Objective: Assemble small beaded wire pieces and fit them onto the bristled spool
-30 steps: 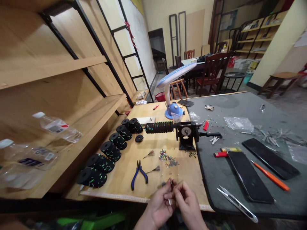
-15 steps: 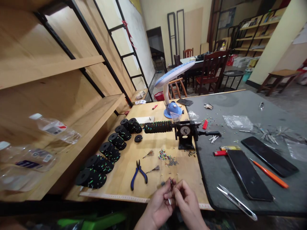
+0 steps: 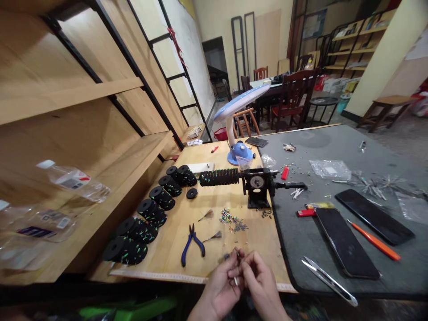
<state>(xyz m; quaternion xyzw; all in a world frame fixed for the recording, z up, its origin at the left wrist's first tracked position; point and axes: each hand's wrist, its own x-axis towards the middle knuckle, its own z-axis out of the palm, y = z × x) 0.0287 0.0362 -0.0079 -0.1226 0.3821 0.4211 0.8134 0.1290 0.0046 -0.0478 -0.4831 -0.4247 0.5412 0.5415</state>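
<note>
My left hand (image 3: pixel 222 284) and my right hand (image 3: pixel 262 281) meet at the near edge of the wooden board (image 3: pixel 214 214), fingers pinched together on a tiny piece I cannot make out. A thin white stick shows between the left fingers. Just beyond the hands lie blue-handled pliers (image 3: pixel 191 243), two small tufts (image 3: pixel 214 235) and a scatter of coloured beads (image 3: pixel 230 220). Farther back stands a black hand-crank winder (image 3: pixel 257 187) with a row of black spools on its shaft (image 3: pixel 219 177).
Several black spools (image 3: pixel 147 214) line the board's left side. On the grey mat (image 3: pixel 334 178) lie two dark phones (image 3: pixel 344 243), snips (image 3: pixel 327 281), an orange pen (image 3: pixel 372 240), red lighters (image 3: pixel 306 213) and plastic bags. A blue desk lamp (image 3: pixel 239 129) stands behind. Plastic bottles (image 3: pixel 72 180) lie on the left shelf.
The view has drifted slightly; my hands stay pinched together in the same place.
</note>
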